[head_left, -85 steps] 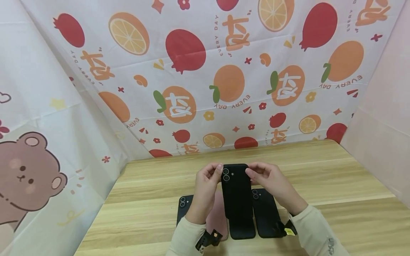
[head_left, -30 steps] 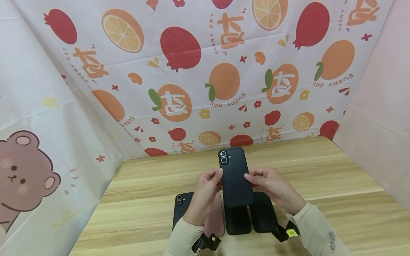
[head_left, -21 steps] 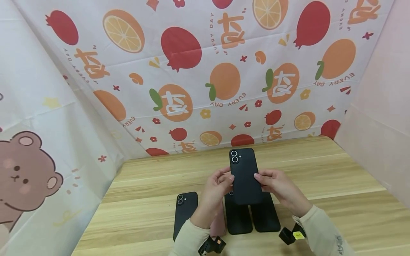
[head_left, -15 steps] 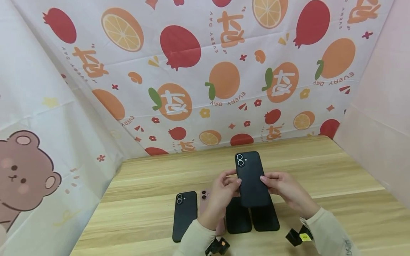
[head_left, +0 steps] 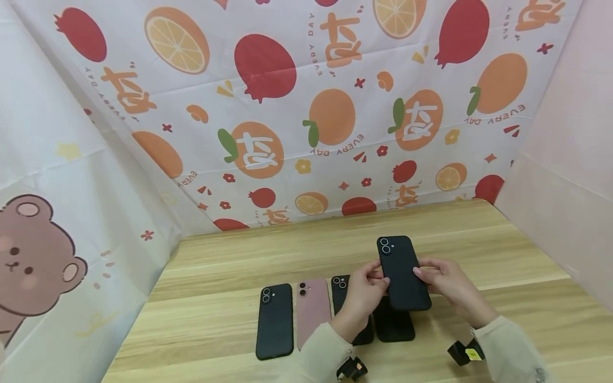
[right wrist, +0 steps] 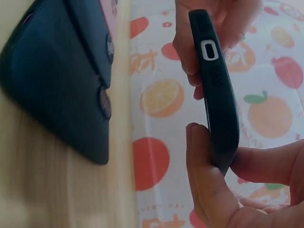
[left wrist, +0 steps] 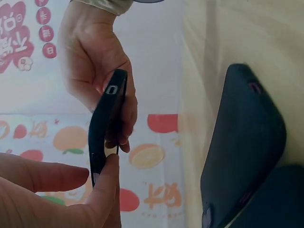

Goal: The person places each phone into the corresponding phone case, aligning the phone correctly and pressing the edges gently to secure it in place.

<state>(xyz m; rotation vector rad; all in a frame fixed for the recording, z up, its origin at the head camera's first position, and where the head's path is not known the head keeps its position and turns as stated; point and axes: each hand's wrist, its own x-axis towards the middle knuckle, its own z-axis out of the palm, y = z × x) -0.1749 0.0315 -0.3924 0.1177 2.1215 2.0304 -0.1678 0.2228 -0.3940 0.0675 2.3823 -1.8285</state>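
Both hands hold one black phone (head_left: 406,279), raised and tilted over the right end of a row of phones. Its twin-lens back shows in the head view. My left hand (head_left: 362,298) pinches its left edge and my right hand (head_left: 449,283) pinches the right edge, thumbs on the back. The wrist views catch its end with an oval port opening. Beneath it lies a black phone (head_left: 394,325), partly covered. Left of that come another black phone (head_left: 338,299), partly behind my left hand, a pink phone (head_left: 313,308) and a black phone (head_left: 275,322).
The phones lie on a light wood-grain table (head_left: 215,298). A fruit-print cloth (head_left: 297,106) hangs behind its far edge, a bear-print cloth (head_left: 38,255) hangs at the left, and a pale cloth (head_left: 565,186) hangs at the right.
Both hands have carried the phone to the right, over the rightmost phone in the row, and lately a little lower. More of the left and pink phones now shows.
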